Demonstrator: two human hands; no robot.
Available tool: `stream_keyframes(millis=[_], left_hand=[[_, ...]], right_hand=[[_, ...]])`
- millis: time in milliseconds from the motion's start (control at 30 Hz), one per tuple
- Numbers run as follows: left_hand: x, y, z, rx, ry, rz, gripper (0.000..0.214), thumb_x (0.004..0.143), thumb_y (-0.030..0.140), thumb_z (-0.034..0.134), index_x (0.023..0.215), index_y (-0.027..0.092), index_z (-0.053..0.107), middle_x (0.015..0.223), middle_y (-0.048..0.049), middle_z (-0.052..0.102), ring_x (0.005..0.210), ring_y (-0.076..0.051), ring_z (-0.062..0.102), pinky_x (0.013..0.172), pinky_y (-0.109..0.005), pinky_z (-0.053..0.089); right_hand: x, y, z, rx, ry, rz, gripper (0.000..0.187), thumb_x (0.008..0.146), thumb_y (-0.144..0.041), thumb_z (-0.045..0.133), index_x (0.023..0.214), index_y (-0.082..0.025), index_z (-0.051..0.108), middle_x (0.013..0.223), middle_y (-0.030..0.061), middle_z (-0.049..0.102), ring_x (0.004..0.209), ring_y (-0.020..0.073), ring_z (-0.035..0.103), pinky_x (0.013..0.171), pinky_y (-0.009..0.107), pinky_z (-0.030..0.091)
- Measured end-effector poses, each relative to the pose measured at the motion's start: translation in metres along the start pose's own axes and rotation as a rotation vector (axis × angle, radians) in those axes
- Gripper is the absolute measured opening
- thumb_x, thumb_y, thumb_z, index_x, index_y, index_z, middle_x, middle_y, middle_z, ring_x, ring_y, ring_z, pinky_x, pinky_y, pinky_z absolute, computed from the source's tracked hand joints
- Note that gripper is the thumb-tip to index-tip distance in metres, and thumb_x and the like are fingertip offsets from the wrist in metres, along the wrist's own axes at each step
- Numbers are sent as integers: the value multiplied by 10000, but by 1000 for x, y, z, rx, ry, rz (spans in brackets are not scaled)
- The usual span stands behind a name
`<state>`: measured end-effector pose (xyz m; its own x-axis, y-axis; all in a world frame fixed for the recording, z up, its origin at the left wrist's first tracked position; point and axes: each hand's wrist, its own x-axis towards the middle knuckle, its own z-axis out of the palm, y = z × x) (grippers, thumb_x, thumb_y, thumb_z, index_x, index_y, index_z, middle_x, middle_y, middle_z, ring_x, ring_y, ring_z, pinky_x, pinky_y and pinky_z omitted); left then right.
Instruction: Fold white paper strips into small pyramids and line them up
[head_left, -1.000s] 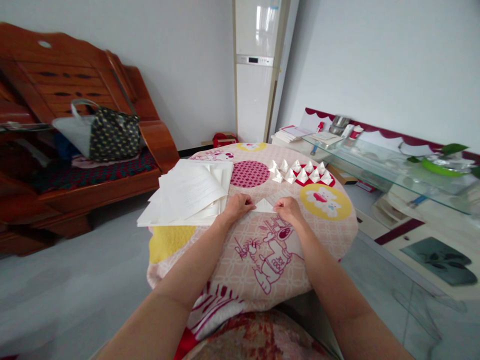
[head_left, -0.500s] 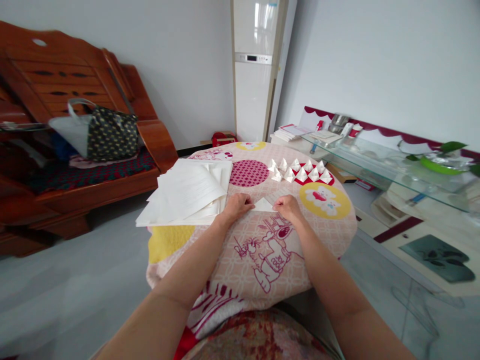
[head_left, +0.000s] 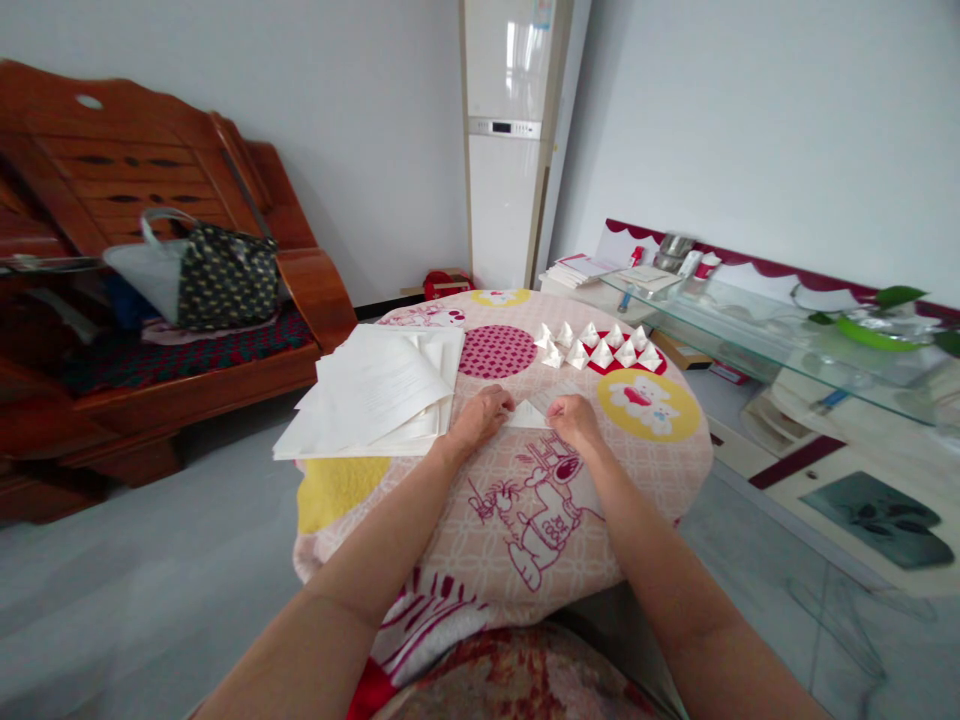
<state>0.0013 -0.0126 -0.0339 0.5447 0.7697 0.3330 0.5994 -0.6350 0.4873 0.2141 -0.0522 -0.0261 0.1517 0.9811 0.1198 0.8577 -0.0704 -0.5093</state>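
A small folded white paper piece (head_left: pixel 529 413) lies on the round table's pink cartoon cloth (head_left: pixel 525 500). My left hand (head_left: pixel 484 415) pinches its left corner with fingers closed. My right hand (head_left: pixel 576 419) presses and pinches its right side, fingers curled. A thick stack of white paper sheets (head_left: pixel 379 390) lies just left of my left hand. Several finished folded white paper shapes (head_left: pixel 600 346) sit in a cluster beyond my hands, on a red circle of the cloth.
A wooden bench (head_left: pixel 112 290) with a patterned bag (head_left: pixel 217 275) stands at the left. A tall white air conditioner (head_left: pixel 506 140) is behind the table. A glass shelf (head_left: pixel 772 330) with papers, a cup and a green dish runs along the right.
My left hand has turned a little, its fingers lifting the paper's left corner. The camera has tipped slightly; my right hand stays on the paper.
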Motion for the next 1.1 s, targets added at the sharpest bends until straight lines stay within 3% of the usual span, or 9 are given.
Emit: stream_keyframes(millis=[67, 167, 300, 400, 567, 667, 800, 933, 1100], left_hand=[[0, 0, 4, -18, -3, 88, 244, 761, 4, 535, 865, 163, 687, 907, -51, 674, 891, -173, 618, 876, -288, 504], [-1, 2, 7, -6, -42, 85, 253, 775, 6, 509, 826, 166, 699, 872, -53, 679, 873, -177, 636, 865, -289, 511], [-1, 12, 4, 51, -65, -56, 249, 778, 44, 533, 846, 174, 734, 924, -53, 714, 885, -178, 655, 855, -277, 506], [0, 23, 1, 78, -65, -202, 167, 797, 137, 599, 857, 171, 750, 934, -59, 727, 847, -181, 655, 807, -270, 505], [4, 34, 7, 119, -30, -341, 168, 831, 300, 659, 868, 161, 747, 935, -84, 727, 859, -208, 659, 780, -289, 496], [5, 38, 11, 151, -18, -342, 168, 827, 317, 661, 859, 171, 738, 939, -87, 721, 889, -221, 663, 787, -292, 496], [6, 44, 12, 182, -27, -372, 205, 826, 357, 657, 861, 168, 729, 981, -106, 714, 921, -239, 665, 791, -305, 499], [7, 46, 12, 196, -41, -389, 207, 809, 355, 664, 868, 167, 727, 998, -114, 712, 942, -249, 663, 798, -311, 501], [7, 40, 12, 148, -36, -373, 149, 771, 236, 661, 873, 161, 738, 958, -103, 722, 889, -222, 661, 790, -294, 496]], right_hand=[[-4, -3, -3, -36, -7, 21, 182, 758, -94, 637, 811, -164, 796, 849, 76, 777, 777, 185, 686, 703, 252, 469], [-10, -10, -9, -148, -2, 6, 190, 793, -115, 633, 865, -170, 800, 904, 83, 778, 844, 204, 683, 733, 265, 468], [-18, -21, -14, -377, 14, -125, 205, 840, -111, 597, 857, -152, 797, 963, 150, 759, 979, 268, 657, 846, 329, 455], [-18, -26, -14, -439, -51, -164, 257, 857, -74, 545, 893, -125, 794, 967, 181, 759, 952, 280, 674, 823, 343, 450], [-13, -25, -16, -291, -120, -67, 242, 862, -77, 560, 924, -151, 783, 951, 126, 772, 893, 232, 693, 734, 291, 438], [-8, -23, -18, -190, -159, -31, 127, 860, -215, 663, 901, -171, 774, 940, 94, 772, 894, 223, 692, 729, 278, 436], [-1, -24, -20, -179, -208, -5, 227, 796, -383, 755, 886, -175, 761, 920, 98, 766, 871, 247, 694, 692, 291, 435], [1, -28, -20, -208, -223, -4, 215, 769, -356, 774, 873, -170, 750, 905, 118, 758, 859, 271, 696, 667, 304, 439], [2, -27, -19, -200, -220, 11, 123, 744, -243, 768, 838, -169, 740, 832, 101, 744, 784, 245, 687, 621, 289, 426]])
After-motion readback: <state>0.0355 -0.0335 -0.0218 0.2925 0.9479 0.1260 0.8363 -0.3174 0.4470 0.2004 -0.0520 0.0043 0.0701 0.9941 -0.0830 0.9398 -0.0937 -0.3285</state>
